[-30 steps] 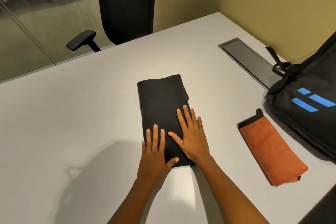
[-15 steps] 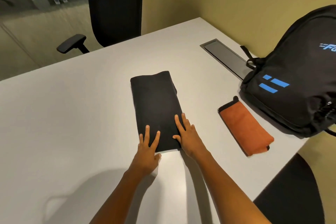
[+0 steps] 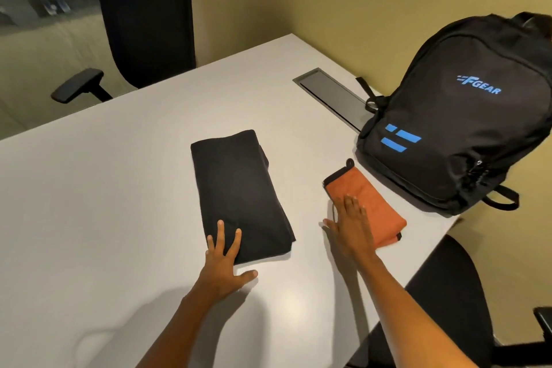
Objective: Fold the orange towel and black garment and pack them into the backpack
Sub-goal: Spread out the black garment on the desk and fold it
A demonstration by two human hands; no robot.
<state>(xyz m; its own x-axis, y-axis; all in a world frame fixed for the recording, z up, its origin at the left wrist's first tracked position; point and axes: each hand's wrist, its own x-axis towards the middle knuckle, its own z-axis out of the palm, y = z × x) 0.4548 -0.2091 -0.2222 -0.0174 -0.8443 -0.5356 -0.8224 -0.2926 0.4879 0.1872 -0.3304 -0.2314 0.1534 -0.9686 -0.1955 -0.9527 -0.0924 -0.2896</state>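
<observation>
Since a moment ago the right hand (image 3: 351, 225) has left the folded black garment (image 3: 239, 194) and now lies flat, fingers straight, on the folded orange towel (image 3: 376, 206). Left hand (image 3: 222, 260) rests flat on the garment's near end. Beside the towel on the table (image 3: 89, 188) stands the backpack (image 3: 460, 128), printed "FGEAR", zipped closed.
</observation>
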